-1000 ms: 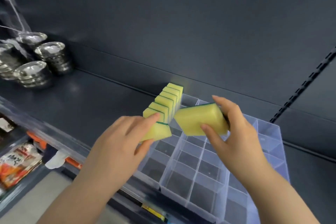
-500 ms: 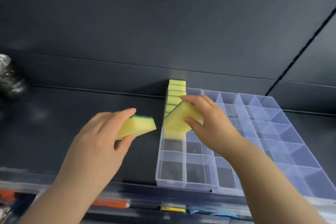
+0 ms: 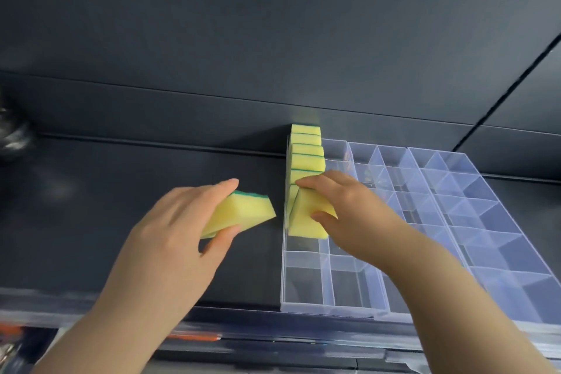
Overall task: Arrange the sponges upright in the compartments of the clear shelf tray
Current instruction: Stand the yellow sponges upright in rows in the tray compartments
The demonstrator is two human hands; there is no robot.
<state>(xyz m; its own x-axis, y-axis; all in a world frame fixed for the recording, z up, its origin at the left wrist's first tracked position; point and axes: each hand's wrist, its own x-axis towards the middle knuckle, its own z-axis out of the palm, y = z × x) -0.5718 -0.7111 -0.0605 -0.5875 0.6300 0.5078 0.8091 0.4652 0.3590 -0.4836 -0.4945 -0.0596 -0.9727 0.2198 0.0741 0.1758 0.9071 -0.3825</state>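
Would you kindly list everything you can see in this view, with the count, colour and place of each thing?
standing sponges: at least five, yellow with green edges, upright in a row at the back of the tray's left column
right-hand sponge: one, yellow, at the front end of that row
left-hand sponge: one, yellow with a green layer, held over the shelf, left of the tray
clear shelf tray: one grid of compartments, clear, on the right of the shelf
shelf: one, dark grey, under it all
metal object: one, shiny and blurred, at the left edge
left hand: one, pinches its sponge
right hand: one, pinches its sponge
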